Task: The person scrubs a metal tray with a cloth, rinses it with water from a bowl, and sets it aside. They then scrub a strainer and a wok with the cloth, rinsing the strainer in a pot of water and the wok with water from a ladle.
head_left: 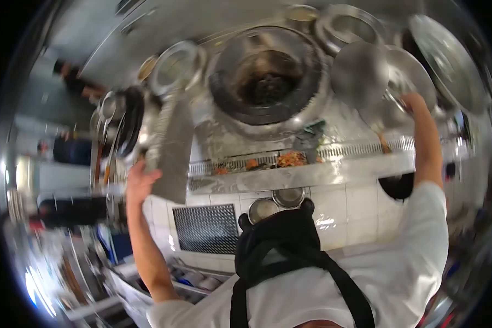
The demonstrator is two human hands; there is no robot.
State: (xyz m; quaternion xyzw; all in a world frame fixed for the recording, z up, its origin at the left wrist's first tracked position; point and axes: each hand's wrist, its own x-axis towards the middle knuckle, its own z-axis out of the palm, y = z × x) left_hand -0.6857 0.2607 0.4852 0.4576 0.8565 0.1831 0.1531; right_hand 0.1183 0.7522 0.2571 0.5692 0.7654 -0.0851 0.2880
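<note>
My left hand (140, 185) is at the left, beside the edge of an upright grey metal panel (176, 147). Its thumb stands apart from the fingers, and nothing shows in it; whether it touches the panel is unclear. At the right, my right hand (412, 104) is closed round a thin metal handle, over a wide metal pan (423, 82). A round metal piece (359, 75), blurred, hangs left of this hand; its join to the handle is hard to make out. Between the hands is a large round burner (268, 87) with a dark, sooty centre.
Orange food scraps (292, 159) and a dark cloth (310, 135) lie by the slotted drain along the counter front. Metal bowls (176, 68) line the back. Two pots (288, 197) and a ridged mat (205, 228) are on the tiled floor. Another person (74, 79) is far left.
</note>
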